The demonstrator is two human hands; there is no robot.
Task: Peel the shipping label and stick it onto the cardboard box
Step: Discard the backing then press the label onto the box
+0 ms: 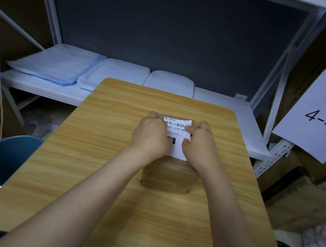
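White paper with black print, the shipping label (pixel 178 135) lies across the top of the cardboard box (pixel 168 175), which stands near the middle of the wooden table (pixel 91 154). Between the two hands a barcode shows near the label's far edge, and below it the large characters "070-070-A", the ends hidden by fingers; smaller lines of print under that are too fine to read, and a black block sits low beside the left hand. The label's long axis runs away from the person, its top edge at the far side, its near edge just past the wrists.

The left hand (pixel 151 135) rests curled on the label's left side, fingers bent and pressed down on the paper. The right hand (pixel 198 145) is likewise curled on the right side, fingertips together on the label's edge; whether it pinches or only presses cannot be told.

Beyond the right hand, a hanging sheet (pixel 322 116) reads "4-4".
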